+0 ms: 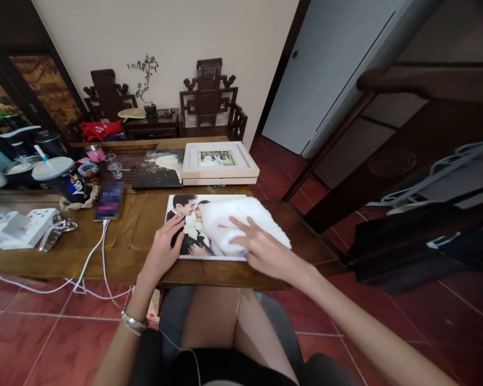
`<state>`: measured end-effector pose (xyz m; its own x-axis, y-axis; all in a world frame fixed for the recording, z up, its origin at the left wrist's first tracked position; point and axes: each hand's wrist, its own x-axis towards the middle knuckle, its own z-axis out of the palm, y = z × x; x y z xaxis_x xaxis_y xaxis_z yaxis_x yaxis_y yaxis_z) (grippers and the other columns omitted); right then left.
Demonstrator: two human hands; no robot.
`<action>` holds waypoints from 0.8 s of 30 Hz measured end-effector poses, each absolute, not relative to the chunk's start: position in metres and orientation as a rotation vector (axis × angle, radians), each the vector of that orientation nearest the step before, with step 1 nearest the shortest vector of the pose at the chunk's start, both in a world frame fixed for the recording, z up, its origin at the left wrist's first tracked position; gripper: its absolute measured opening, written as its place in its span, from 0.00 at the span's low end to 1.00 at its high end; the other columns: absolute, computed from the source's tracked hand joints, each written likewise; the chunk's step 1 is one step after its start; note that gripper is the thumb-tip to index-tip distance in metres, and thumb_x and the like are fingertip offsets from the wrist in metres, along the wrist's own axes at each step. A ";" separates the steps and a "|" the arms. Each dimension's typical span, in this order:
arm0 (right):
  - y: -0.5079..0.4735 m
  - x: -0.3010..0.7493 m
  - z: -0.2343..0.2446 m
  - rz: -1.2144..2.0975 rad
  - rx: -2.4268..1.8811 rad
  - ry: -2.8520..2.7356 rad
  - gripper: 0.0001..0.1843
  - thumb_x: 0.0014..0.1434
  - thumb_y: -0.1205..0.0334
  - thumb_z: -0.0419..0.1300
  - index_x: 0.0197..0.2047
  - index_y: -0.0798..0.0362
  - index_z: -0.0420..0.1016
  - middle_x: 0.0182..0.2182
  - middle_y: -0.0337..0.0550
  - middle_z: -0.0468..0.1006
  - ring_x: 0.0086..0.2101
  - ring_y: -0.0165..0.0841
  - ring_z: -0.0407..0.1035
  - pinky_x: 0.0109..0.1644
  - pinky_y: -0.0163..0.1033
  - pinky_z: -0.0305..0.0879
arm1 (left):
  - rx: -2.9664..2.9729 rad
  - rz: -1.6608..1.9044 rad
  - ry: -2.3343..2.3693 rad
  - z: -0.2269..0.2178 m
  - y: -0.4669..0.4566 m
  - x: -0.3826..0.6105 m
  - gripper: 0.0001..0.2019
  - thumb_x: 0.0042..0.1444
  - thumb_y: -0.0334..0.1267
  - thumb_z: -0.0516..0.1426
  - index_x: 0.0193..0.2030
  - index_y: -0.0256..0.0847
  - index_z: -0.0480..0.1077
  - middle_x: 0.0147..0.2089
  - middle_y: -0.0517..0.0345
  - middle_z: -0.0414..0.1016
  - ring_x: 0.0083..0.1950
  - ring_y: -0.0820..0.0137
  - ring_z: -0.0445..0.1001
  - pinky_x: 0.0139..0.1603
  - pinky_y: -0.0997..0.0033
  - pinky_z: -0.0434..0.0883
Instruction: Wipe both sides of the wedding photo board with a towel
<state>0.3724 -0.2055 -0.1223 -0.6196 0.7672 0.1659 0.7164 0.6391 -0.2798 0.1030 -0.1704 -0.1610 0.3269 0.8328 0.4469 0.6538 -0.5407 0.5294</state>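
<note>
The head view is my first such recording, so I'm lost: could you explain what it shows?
No machine: these are a person's two bare hands, filmed by one camera worn on the head, looking forward and down. On the wooden table lies a photo print. The left hand rests at its left side; the right hand is on a white cloth covering much of its right part, though whether gripping or just pressing is unclear. Behind lie a dark picture and a pale-framed picture; at left, a power strip.
</note>
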 end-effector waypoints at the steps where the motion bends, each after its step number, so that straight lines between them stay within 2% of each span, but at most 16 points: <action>1: -0.189 0.373 -0.123 0.257 -1.231 -2.579 0.31 0.41 0.83 0.47 0.46 0.56 0.76 0.60 0.56 0.69 0.66 0.48 0.48 0.66 0.65 0.47 | 2.336 1.021 1.345 -0.161 -0.170 0.103 0.16 0.64 0.35 0.51 0.55 0.35 0.72 0.61 0.43 0.71 0.65 0.59 0.66 0.66 0.51 0.64; 4: -0.144 0.377 -0.124 0.230 -1.298 -2.536 0.31 0.44 0.82 0.47 0.50 0.59 0.74 0.54 0.60 0.75 0.65 0.48 0.50 0.65 0.64 0.48 | 2.331 1.035 1.338 -0.161 -0.170 0.102 0.16 0.64 0.35 0.51 0.55 0.36 0.72 0.61 0.44 0.71 0.65 0.59 0.66 0.65 0.51 0.64; 9: -0.120 0.378 -0.125 0.199 -1.345 -2.488 0.32 0.46 0.81 0.46 0.52 0.57 0.73 0.53 0.56 0.75 0.64 0.47 0.52 0.64 0.65 0.49 | 2.340 1.038 1.335 -0.162 -0.170 0.102 0.16 0.64 0.35 0.51 0.55 0.36 0.72 0.61 0.43 0.71 0.65 0.59 0.66 0.65 0.50 0.65; 14: -0.171 0.373 -0.127 0.204 -1.335 -2.544 0.30 0.44 0.82 0.47 0.49 0.58 0.74 0.58 0.58 0.70 0.66 0.49 0.47 0.66 0.65 0.47 | 2.340 1.050 1.330 -0.163 -0.170 0.102 0.16 0.64 0.35 0.51 0.55 0.37 0.72 0.61 0.44 0.71 0.65 0.59 0.66 0.65 0.50 0.65; 18: -0.237 0.369 -0.123 0.234 -1.245 -2.601 0.30 0.42 0.84 0.46 0.44 0.57 0.76 0.65 0.54 0.62 0.67 0.50 0.41 0.66 0.68 0.44 | 2.335 1.043 1.341 -0.163 -0.170 0.103 0.16 0.64 0.35 0.51 0.55 0.36 0.71 0.61 0.43 0.71 0.65 0.60 0.66 0.65 0.50 0.65; 21: -0.275 0.365 -0.118 0.283 -1.164 -2.641 0.29 0.41 0.84 0.46 0.40 0.55 0.76 0.66 0.50 0.60 0.67 0.49 0.37 0.66 0.70 0.43 | 2.335 1.044 1.337 -0.162 -0.171 0.104 0.16 0.64 0.35 0.51 0.55 0.36 0.71 0.61 0.44 0.71 0.65 0.60 0.66 0.65 0.50 0.64; 24: -0.289 0.362 -0.114 0.323 -1.103 -2.669 0.28 0.39 0.84 0.46 0.38 0.53 0.76 0.65 0.47 0.60 0.67 0.50 0.38 0.65 0.72 0.44 | 2.340 1.047 1.330 -0.162 -0.171 0.104 0.16 0.64 0.35 0.51 0.55 0.37 0.71 0.61 0.45 0.71 0.65 0.60 0.66 0.65 0.50 0.64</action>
<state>0.3621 -0.2891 -0.1143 -0.6881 0.7136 0.1318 0.6616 0.6915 -0.2900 0.1038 -0.1709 -0.1617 0.3241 0.8251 0.4628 0.6433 -0.5509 0.5317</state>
